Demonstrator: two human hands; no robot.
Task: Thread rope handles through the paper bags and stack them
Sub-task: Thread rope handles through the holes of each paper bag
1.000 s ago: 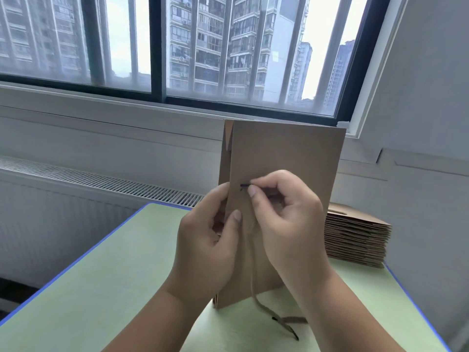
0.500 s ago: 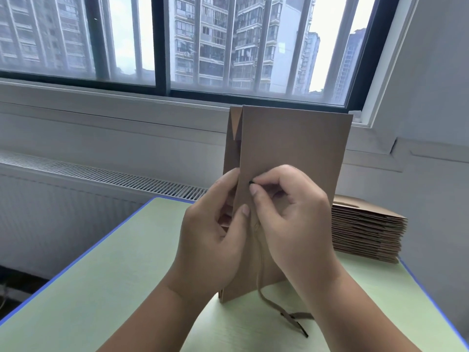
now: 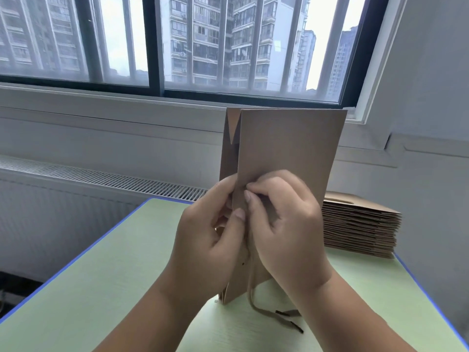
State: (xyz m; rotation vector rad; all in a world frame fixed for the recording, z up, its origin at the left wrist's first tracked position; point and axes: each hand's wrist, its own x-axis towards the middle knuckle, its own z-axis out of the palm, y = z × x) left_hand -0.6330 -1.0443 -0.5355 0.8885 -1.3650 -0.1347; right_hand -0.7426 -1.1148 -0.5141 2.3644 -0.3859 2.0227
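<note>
A flat brown paper bag [image 3: 286,146] stands upright on its bottom edge in the middle of the green table [image 3: 106,275]. My left hand [image 3: 208,242] grips the bag's left edge, thumb on the front panel. My right hand [image 3: 281,224] pinches the brown rope [image 3: 264,309] against the front panel near that edge, thumb and forefinger together at a hole. The rope's black tip is hidden at the pinch. The rest of the rope hangs down under my right hand, and its loose ends with black tips lie on the table.
A stack of several flat brown paper bags [image 3: 360,224] lies at the table's far right corner. The table has a blue rim [image 3: 76,260]. A radiator grille [image 3: 101,179] and a window ledge run behind it. A grey wall rises on the right.
The rope's black tip, visible between my right fingers before, has gone out of sight at the bag's panel. Both hands keep their hold on the bag.
</note>
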